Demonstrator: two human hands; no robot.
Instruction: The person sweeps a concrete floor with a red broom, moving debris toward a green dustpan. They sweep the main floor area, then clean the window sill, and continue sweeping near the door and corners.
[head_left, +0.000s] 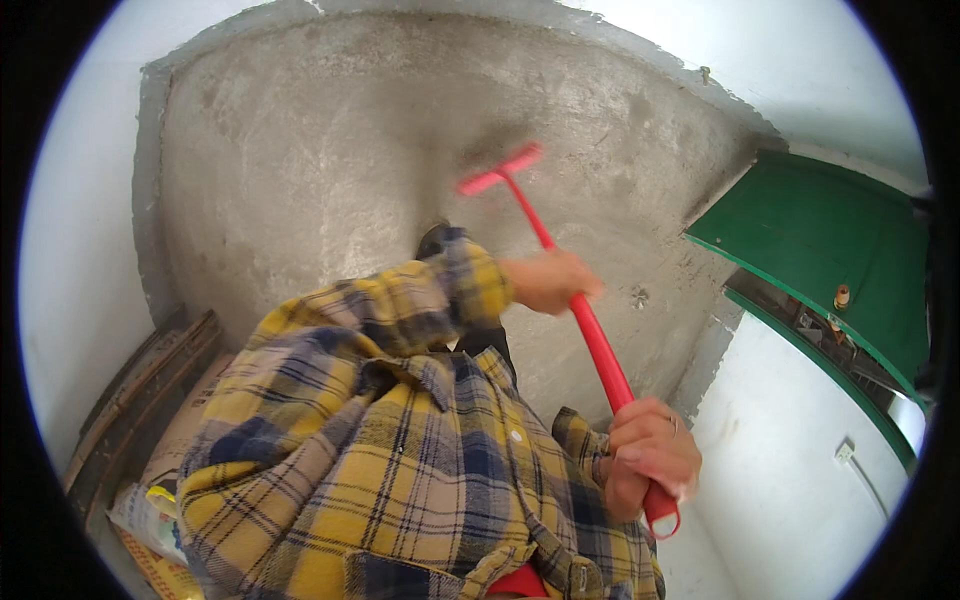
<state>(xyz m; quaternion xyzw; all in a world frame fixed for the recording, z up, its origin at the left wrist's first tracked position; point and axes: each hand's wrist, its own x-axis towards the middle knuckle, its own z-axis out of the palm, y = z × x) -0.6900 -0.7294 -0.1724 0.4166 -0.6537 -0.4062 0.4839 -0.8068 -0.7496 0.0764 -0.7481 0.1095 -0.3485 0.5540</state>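
Observation:
Both my hands grip a red long-handled floor tool (600, 345) with a T-shaped head. My left hand (551, 281) is wrapped around the middle of the handle, its arm crossing in front of me. My right hand (652, 457), a ring on one finger, closes around the top end near the hanging loop. The tool's head (501, 169) is at the bare concrete floor (300, 150) ahead of me; motion blur hides whether it is a brush or a squeegee. Darker patches mark the floor near it. A dark shoe (433, 238) shows below my left sleeve.
At the right stands a green board-topped piece of furniture (817, 217) with a small brass-coloured fitting (841, 296) on it. A round floor drain (639, 298) lies beside the handle. Printed sacks (187, 420) and long boards (139, 397) lean at the lower left. White walls enclose the floor.

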